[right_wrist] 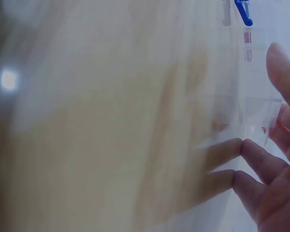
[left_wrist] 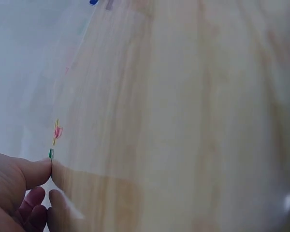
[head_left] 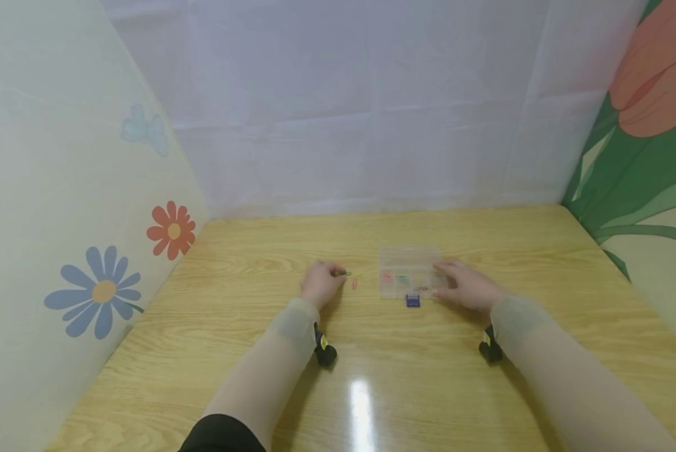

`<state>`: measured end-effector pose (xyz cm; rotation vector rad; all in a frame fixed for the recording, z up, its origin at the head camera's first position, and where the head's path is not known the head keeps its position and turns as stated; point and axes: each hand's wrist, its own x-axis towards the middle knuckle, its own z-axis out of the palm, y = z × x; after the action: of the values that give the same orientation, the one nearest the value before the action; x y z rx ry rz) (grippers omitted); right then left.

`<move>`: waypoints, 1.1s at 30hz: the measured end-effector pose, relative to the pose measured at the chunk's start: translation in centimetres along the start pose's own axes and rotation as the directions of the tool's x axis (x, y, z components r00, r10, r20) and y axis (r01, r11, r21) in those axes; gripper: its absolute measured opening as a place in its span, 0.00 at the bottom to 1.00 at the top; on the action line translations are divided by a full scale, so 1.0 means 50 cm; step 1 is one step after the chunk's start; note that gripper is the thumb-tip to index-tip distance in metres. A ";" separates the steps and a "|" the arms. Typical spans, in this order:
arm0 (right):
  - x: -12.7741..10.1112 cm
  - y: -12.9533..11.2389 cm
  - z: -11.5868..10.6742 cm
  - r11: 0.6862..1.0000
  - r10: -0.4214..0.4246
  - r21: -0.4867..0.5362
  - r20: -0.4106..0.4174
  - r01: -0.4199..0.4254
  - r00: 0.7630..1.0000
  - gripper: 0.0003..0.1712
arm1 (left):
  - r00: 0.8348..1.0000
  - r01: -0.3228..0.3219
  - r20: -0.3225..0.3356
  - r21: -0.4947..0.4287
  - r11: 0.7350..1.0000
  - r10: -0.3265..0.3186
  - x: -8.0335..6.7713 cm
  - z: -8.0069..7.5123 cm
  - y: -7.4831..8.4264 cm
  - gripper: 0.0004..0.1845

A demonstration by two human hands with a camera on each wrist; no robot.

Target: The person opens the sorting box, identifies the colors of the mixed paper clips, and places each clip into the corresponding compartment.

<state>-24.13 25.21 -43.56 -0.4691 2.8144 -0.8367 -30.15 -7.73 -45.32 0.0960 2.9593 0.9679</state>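
Observation:
My left hand (head_left: 322, 284) pinches a small green paper clip (left_wrist: 51, 153) between thumb and fingers, low over the wooden table. Just beyond its fingertips lie a yellow paper clip (head_left: 357, 276) and a red paper clip (head_left: 354, 284). To the right is a clear plastic compartment box (head_left: 408, 252) with pink, green and reddish clips in its front sections. My right hand (head_left: 466, 285) rests at the box's right end, thumb and forefinger spread at its corners; the lower fingers touch the table in the right wrist view. A blue binder clip (head_left: 413, 301) is at the box's front edge.
The glossy wood-grain table (head_left: 417, 389) reflects a bright light near its front. A white cloth (head_left: 343, 125) hangs along the back. Flower-patterned panels stand at the left (head_left: 38, 207) and right (head_left: 654, 194) edges.

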 end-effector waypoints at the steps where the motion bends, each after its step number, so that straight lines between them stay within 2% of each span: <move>1: 0.000 0.000 0.000 1.000 0.000 -0.001 0.000 0.000 1.000 0.43 | 1.000 0.004 0.000 -0.003 1.000 -0.004 0.000 0.000 0.000 0.07; 8: 0.000 0.000 0.000 1.000 0.000 -0.004 0.006 0.000 1.000 0.43 | 0.999 0.036 0.008 -0.028 0.999 -0.035 0.000 0.000 0.000 0.05; 22: -0.001 -0.002 -0.001 1.000 0.003 -0.006 0.005 -0.003 1.000 0.43 | 0.998 0.057 0.023 -0.042 0.998 -0.056 -0.001 -0.003 0.003 0.05; 33: 0.000 -0.001 -0.001 1.000 -0.005 -0.009 -0.002 0.005 1.000 0.43 | 0.998 0.066 0.019 -0.020 0.998 -0.066 0.003 -0.001 -0.001 0.07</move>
<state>-24.15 25.18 -43.51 -0.4775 2.8214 -0.8258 -30.29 -7.81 -45.30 0.0065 2.9149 0.9831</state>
